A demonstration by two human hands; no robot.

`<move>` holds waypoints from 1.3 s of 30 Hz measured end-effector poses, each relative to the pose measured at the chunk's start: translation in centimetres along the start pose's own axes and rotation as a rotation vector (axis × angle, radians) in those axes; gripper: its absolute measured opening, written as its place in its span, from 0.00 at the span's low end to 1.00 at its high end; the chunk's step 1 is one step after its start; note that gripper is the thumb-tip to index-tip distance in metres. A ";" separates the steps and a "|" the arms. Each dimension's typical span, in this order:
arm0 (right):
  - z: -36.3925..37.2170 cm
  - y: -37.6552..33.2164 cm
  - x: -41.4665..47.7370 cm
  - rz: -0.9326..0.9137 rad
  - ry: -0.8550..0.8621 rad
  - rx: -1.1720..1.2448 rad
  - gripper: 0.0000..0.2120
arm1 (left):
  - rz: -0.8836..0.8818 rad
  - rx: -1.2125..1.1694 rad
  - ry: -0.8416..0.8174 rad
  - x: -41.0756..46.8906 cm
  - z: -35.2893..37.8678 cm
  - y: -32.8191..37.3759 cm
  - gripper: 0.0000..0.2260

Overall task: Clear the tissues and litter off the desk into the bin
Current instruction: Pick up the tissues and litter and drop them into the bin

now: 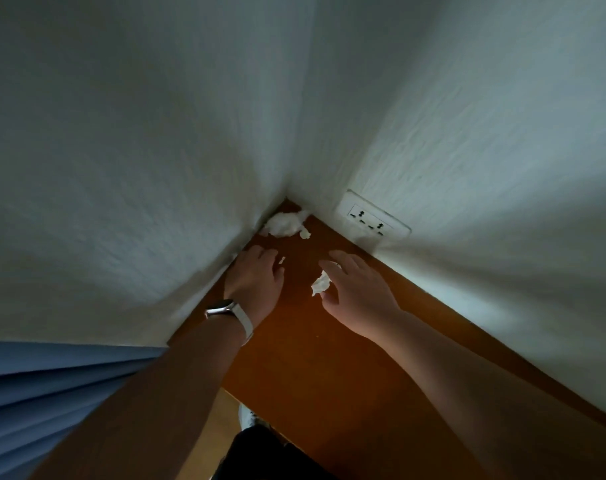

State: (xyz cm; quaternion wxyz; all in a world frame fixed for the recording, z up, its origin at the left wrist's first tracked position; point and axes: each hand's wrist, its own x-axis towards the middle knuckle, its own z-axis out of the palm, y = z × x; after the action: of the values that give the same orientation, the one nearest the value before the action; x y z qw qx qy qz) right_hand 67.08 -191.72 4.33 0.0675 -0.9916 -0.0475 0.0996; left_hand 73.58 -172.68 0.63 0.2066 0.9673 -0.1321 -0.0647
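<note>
Tissues lie on the brown desk [329, 358], in the corner where two white walls meet.
A big crumpled tissue [285, 224] sits deep in the corner; a smaller wad [320, 283] touches the spread, empty right hand [355, 289]. The left hand [256, 278], fingers loosely curled, holds nothing, a tiny scrap [281, 260] at its fingertips.

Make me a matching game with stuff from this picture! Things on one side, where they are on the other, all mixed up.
Things:
1. big tissue wad
2. small tissue
3. socket
4. watch

Places:
A. on the left wrist
B. on the wall, just above the desk
C. in the desk's far corner
D. under the right hand's fingers

Pairs: 1-C, 2-D, 3-B, 4-A
</note>
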 end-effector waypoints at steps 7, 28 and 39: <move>1.9 0.1 -0.6 -0.008 0.010 0.000 0.16 | 0.014 -0.097 0.061 1.2 0.7 -0.1 0.08; -6.5 1.3 -15.6 0.352 0.228 0.173 0.12 | 0.376 -0.317 -0.053 -6.2 -4.6 9.4 0.02; -9.6 8.8 -31.2 0.660 0.426 0.231 0.11 | 0.659 -0.335 -0.139 -12.5 -2.2 26.4 0.04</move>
State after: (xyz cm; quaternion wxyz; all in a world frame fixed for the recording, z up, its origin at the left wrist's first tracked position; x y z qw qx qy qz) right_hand 39.32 -205.00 18.36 0.1509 -0.9379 0.2999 -0.0870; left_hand 56.00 -191.53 14.52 0.3621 0.8190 -0.4376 -0.0811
